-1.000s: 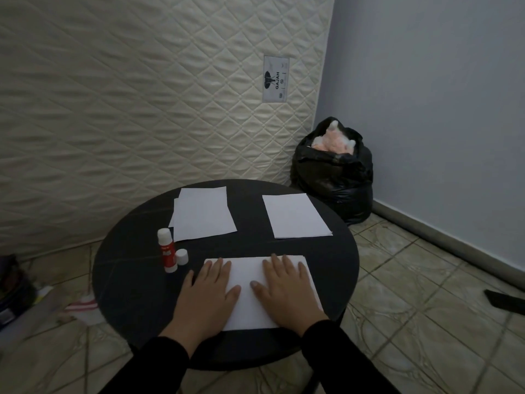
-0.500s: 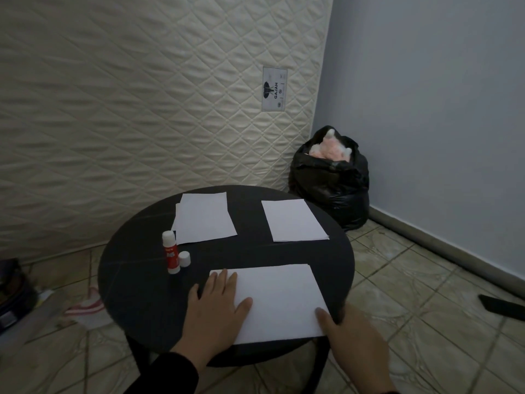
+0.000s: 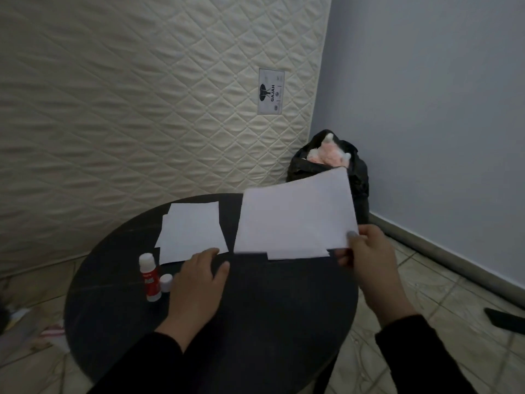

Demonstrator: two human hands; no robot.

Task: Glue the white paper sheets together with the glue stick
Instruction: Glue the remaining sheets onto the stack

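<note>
My right hand (image 3: pixel 369 257) pinches the lower right corner of a white paper sheet (image 3: pixel 295 217) and holds it lifted above the round black table (image 3: pixel 255 322). Beneath it the bottom edge of another white sheet (image 3: pixel 298 254) shows on the table. My left hand (image 3: pixel 199 280) hovers low over the table with relaxed fingers, its fingertips near a small stack of white sheets (image 3: pixel 190 231) at the back left. The red and white glue stick (image 3: pixel 150 277) stands upright left of my left hand, its white cap (image 3: pixel 166 282) beside it.
A quilted mattress (image 3: pixel 142 95) leans against the wall behind the table. A black bag (image 3: pixel 358 177) with pink stuffing sits in the corner. A dark object (image 3: pixel 502 319) lies on the tiled floor at right, and clutter lies on the floor at left.
Both hands pressed the near sheet flat a second ago. My right hand then took its right corner and lifted the sheet up and away; my left hand came off it and moved toward the left stack.
</note>
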